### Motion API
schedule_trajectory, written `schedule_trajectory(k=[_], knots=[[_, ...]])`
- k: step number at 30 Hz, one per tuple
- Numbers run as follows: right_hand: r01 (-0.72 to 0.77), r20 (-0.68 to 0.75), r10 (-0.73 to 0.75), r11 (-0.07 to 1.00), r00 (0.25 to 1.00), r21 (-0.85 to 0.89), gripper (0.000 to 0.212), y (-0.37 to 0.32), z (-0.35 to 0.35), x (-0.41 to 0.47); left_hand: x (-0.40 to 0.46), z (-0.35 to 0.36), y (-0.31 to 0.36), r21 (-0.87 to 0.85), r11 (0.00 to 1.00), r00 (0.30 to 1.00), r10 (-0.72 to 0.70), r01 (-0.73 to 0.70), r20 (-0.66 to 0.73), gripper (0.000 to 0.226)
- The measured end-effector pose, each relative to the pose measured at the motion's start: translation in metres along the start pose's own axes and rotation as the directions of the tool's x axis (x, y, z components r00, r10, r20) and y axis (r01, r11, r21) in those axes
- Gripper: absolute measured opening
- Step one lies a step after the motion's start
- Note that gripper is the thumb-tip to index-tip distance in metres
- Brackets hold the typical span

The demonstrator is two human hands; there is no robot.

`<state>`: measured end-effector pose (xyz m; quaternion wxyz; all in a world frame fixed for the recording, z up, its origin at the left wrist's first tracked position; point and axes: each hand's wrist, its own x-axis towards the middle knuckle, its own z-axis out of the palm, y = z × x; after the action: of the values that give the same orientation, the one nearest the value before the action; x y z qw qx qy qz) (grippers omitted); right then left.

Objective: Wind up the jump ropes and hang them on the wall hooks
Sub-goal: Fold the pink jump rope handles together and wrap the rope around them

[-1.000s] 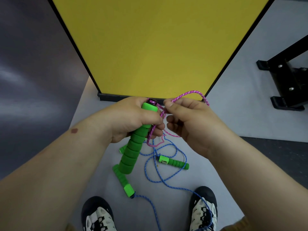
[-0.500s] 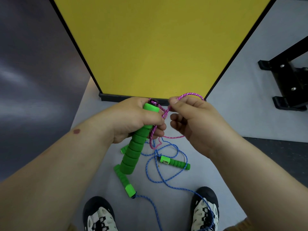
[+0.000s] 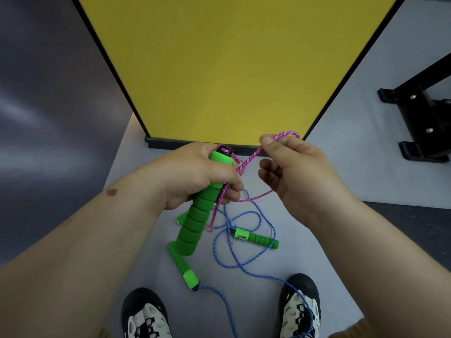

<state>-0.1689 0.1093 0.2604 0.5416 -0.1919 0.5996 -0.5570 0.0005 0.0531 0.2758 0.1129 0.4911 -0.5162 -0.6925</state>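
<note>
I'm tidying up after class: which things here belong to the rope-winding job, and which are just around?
Part of the job:
pink rope, pinched by the right hand
green handle, gripped by the left hand
blue rope on the floor, with its green handles

Just around:
yellow panel
black stand
shoes

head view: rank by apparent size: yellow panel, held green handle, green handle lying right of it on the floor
1. yellow panel
2. held green handle, enlarged by nearness to the camera
3. floor handle

The yellow panel [image 3: 231, 69] blocks the way just ahead of the hands; below them, blue rope [image 3: 244, 262] loops clutter the floor [image 3: 366, 147], which lies open rightward toward a black stand [image 3: 424, 113].
</note>
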Motion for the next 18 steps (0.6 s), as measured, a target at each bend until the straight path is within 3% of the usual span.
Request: schedule_trajectory(k=[5,14,18], knots=[[-0.051,0.179,0.078,0.987,0.981,-0.149,0.022,0.010,0.005,-0.004,0.001,0.000,-0.001,0.033,0.999,1.000,0.006,-0.006,-0.011,0.018],[0.040,-0.041,-0.041,0.999,0.998,-0.008,0.011,-0.001,-0.003,0.003,0.000,-0.001,0.000,0.017,1.000,1.000,0.009,-0.009,0.002,0.016],[-0.020,0.045,0.022,0.999,0.999,-0.034,0.012,0.002,0.002,-0.001,0.000,0.000,0.000,0.017,1.000,1.000,0.006,-0.006,-0.008,0.013]])
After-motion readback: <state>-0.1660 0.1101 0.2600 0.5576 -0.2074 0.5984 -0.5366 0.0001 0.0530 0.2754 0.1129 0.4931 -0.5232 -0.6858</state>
